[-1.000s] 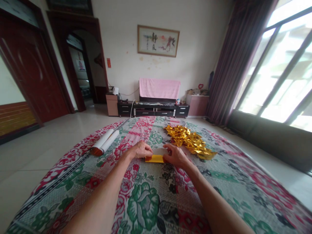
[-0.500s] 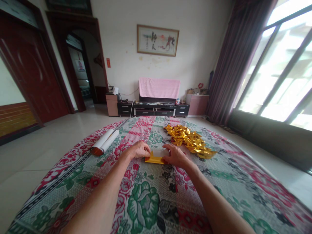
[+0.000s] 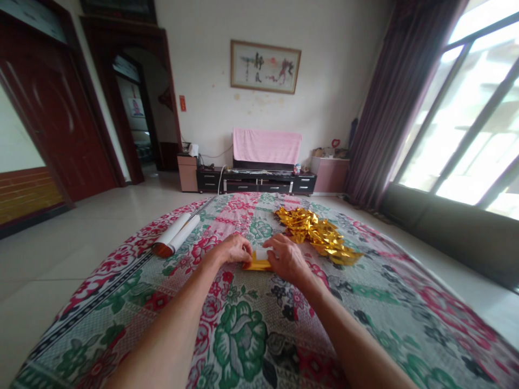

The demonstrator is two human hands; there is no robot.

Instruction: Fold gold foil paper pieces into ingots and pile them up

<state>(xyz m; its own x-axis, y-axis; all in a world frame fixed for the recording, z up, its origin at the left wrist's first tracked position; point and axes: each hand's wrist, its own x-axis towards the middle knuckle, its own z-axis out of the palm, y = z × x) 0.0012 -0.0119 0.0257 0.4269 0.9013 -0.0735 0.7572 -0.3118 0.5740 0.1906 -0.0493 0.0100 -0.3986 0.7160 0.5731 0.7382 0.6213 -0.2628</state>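
A small sheet of gold foil paper [image 3: 258,265] with a white back lies partly folded on the flowered cloth. Its gold strip runs along the side nearest me, and white shows behind it. My left hand [image 3: 234,250] is closed, thumb and fingers pinching the left end. At the right end, the curled fingers of my right hand [image 3: 287,259] press on the paper and cover that corner. Beyond and to the right lies a heap of folded gold foil pieces [image 3: 318,233].
White rolled sheets [image 3: 176,236] with an orange-brown end lie at the left of the round table, which a patterned cloth [image 3: 239,346] covers. Past the table stands a low black cabinet [image 3: 257,186] with a pink cloth [image 3: 267,145] above it.
My right hand has shifted slightly inward and over the paper's right part, its fingers now more curled. My left hand keeps its hold. The view has turned a little.
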